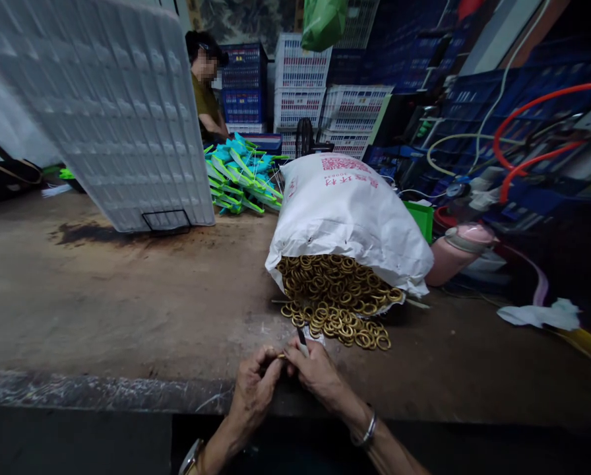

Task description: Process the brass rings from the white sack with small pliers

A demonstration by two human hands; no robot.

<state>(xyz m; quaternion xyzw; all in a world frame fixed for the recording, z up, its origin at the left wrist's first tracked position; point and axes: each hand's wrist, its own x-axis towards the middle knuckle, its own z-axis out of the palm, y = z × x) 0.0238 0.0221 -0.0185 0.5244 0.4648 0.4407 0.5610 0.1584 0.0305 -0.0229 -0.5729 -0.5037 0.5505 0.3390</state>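
On a wooden table [127, 303], a white sack [345, 204] is spilling brass-coloured rings [345, 323] at its six o'clock. Toward eight o'clock from these, the left hand [256, 382] and right hand [320, 377], which is gripping a slim tool [302, 340], are clamping a small gold-coloured piece [281, 356] between fingertips.

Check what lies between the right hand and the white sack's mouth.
In the head view, loose brass-coloured rings lie there on the tabletop in front of the white sack; a dark-tipped tool sticks up from the right hand.
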